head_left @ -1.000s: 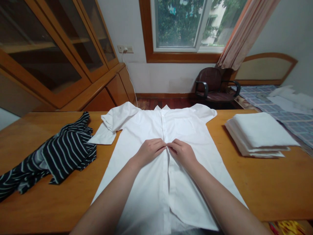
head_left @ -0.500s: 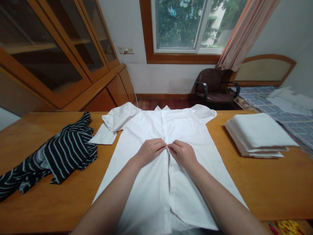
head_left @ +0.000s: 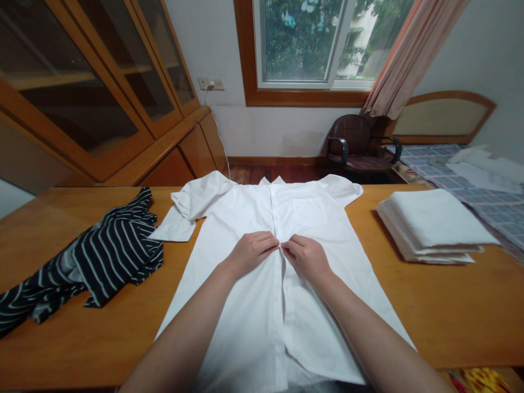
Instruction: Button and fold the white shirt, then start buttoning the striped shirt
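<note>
A white button-up shirt (head_left: 245,284) lies front side up on the wooden table (head_left: 450,316), its collar pointing away from me. At the middle of its front placket, my left hand (head_left: 254,252) pinches the left-hand edge of the fabric. My right hand (head_left: 306,255) pinches the other edge, fingertips almost touching those of the left. Whatever button sits between them is hidden by the fingers. Above the hands the placket lies together; below them the two front edges part in a narrow gap. The left-side sleeve (head_left: 176,221) is folded outward on the table.
A crumpled black-and-white striped garment (head_left: 110,256) lies to the left, touching the shirt's sleeve. On the right sits a stack of folded white cloth (head_left: 438,224). Beyond the table stand a cabinet (head_left: 159,147) and a dark armchair (head_left: 356,142). Yellow items (head_left: 483,380) show at the bottom right.
</note>
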The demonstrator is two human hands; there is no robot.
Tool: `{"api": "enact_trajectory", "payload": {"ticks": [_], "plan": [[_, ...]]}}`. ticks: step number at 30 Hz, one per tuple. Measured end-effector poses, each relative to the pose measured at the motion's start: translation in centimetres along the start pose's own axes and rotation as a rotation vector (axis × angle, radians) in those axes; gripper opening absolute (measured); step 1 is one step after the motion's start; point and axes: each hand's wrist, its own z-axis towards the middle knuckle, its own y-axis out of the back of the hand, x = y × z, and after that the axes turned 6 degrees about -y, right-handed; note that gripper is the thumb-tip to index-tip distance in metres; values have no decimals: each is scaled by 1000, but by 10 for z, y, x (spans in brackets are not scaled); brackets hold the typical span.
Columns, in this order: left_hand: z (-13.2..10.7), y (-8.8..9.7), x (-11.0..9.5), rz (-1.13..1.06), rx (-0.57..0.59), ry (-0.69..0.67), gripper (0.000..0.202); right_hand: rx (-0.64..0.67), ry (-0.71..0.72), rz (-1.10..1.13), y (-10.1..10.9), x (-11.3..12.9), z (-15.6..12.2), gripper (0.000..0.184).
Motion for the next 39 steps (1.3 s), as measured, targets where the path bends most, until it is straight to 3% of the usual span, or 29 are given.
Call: {"api": "enact_trajectory", "payload": {"ticks": [39], "plan": [[1, 3, -4, -2, -36, 59, 12, 16, -188, 256, -2, -1, -1, 14]]}}
